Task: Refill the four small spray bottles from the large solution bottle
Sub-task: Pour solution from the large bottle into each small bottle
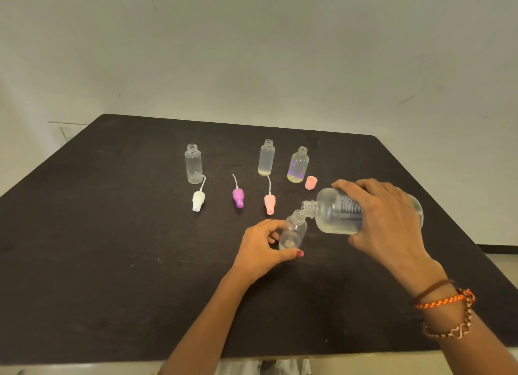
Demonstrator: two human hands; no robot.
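Nearest the person, the left hand [262, 248] grips a small clear spray bottle [293, 230] that stands on the dark table [112, 262], thumb in front and fingers curled round its far side, the bottle leaning a little with its open neck toward the right. Just to the right and slightly above, the right hand [384, 217] wraps over the large solution bottle [361, 213], which lies almost on its side — long axis running left to right, open mouth pointing left and all but touching the small bottle's neck. The pour turns on that meeting of mouths: the large mouth sits just above and to the right of the small one, and the liquid pools along the lower wall of the large bottle, so a little more tilt looks needed. The small neck is narrow, so spilling is the likely risk. Beyond the hands lie three spray heads with dip tubes — white [198, 199], purple [238, 196] and pink [269, 202] — and a peach cap [311, 182]. Farthest back stand three uncapped small bottles: one at left [193, 164], a slim one [266, 158], and a rounder one [298, 165] with a little liquid at the bottom. None stands in the way.
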